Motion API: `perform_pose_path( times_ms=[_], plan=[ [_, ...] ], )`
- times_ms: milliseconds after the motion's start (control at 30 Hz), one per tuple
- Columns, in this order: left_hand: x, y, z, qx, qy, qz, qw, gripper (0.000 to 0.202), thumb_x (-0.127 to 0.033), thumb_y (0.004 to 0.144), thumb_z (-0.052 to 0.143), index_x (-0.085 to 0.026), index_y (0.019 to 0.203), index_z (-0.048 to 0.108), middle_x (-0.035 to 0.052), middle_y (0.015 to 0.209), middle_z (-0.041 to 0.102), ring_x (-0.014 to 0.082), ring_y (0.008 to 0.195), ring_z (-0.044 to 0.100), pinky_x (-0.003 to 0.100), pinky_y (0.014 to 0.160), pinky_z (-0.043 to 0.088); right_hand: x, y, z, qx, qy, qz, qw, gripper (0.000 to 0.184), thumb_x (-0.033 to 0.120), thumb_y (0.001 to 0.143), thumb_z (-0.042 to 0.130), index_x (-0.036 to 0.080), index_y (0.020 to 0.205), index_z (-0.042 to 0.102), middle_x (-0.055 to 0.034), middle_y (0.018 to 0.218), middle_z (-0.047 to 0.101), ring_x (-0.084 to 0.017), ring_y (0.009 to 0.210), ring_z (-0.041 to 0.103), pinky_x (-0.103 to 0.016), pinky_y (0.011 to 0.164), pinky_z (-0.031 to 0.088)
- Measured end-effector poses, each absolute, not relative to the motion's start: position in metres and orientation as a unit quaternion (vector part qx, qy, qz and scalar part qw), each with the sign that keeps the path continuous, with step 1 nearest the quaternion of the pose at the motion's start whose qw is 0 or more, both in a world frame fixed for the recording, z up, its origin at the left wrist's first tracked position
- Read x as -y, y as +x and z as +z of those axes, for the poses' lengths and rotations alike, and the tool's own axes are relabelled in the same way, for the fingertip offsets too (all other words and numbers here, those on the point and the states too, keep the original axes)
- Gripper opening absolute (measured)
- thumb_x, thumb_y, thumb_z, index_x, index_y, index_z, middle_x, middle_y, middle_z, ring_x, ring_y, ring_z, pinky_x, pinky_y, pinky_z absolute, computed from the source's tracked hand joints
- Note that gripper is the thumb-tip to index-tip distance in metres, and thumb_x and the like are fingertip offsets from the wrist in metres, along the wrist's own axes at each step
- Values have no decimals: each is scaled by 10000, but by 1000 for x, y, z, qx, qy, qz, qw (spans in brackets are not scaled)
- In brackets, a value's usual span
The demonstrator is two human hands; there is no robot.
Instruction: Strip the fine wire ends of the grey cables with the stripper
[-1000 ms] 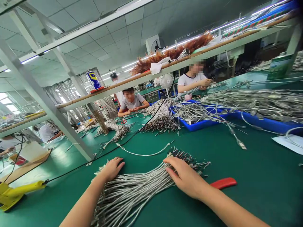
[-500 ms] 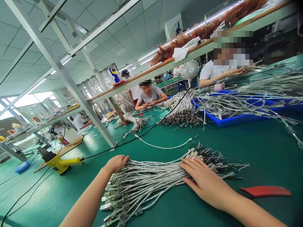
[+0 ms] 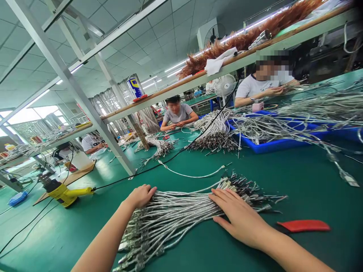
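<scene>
- The cable bundle (image 3: pixel 181 211) lies on the desk (image 3: pixel 283 177), bottom centre of the frame, its left connectors too crowded to separate.
- The left hand (image 3: pixel 141 196) touches its upper-left end, fingertips mostly hidden, grip unclear.
- The right hand (image 3: pixel 235 215) lies across its right part, fingers extended, palm hidden.
- A red handle (image 3: pixel 307 226), lower right, has its dark end partly covered by the right arm (image 3: pixel 295 250).

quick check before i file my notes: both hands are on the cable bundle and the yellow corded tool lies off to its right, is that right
Not quite: the yellow corded tool lies off to the left of the cable bundle, as the head view shows. The left hand and right hand are both on the bundle, as you say.
</scene>
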State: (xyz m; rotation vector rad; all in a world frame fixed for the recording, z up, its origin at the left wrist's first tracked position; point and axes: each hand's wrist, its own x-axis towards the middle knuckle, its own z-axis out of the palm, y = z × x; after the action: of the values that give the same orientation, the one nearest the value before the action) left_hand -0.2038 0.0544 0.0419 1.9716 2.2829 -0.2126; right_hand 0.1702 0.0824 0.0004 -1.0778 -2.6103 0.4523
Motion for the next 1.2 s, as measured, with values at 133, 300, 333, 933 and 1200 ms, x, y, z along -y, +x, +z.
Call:
perform_pose_path(
  times_ms=[133,300,333,933,1200],
  plan=[
    [-46,-206,41,-757,647,-67,60,298,-342,941,568,-143,1162,585,92,1144,608,220,970,616,424,841,529,-82,170,-2,904,-366,157,156,547,298,874,539,133,1396,513,-118,1480,409,-340,1375,332,-544,1144,254],
    [-50,-196,44,-746,663,-57,43,286,-358,944,558,-141,1125,607,92,1142,614,237,1031,598,465,908,489,-83,171,-6,905,-363,153,162,537,289,874,536,132,1387,522,-122,1477,416,-339,1370,343,-543,1146,249],
    [-51,-191,44,-739,670,-52,40,286,-361,946,554,-144,1124,609,93,1150,613,243,1052,589,477,928,475,-83,171,-6,905,-363,152,159,535,289,876,532,128,1386,523,-122,1478,415,-337,1370,342,-541,1148,245],
    [-76,-207,66,-708,683,-116,138,268,-320,940,572,-154,1149,600,90,1169,604,228,1005,608,428,867,524,-81,171,5,914,-368,138,106,551,320,912,492,129,1428,469,-98,1514,341,-323,1399,286,-544,1153,238],
    [-71,-200,69,-709,679,-143,125,283,-320,936,580,-143,1155,590,92,1155,604,224,985,613,423,842,533,-80,171,8,914,-369,132,102,554,295,906,491,129,1434,458,-94,1514,341,-317,1401,283,-545,1151,242]
  ],
)
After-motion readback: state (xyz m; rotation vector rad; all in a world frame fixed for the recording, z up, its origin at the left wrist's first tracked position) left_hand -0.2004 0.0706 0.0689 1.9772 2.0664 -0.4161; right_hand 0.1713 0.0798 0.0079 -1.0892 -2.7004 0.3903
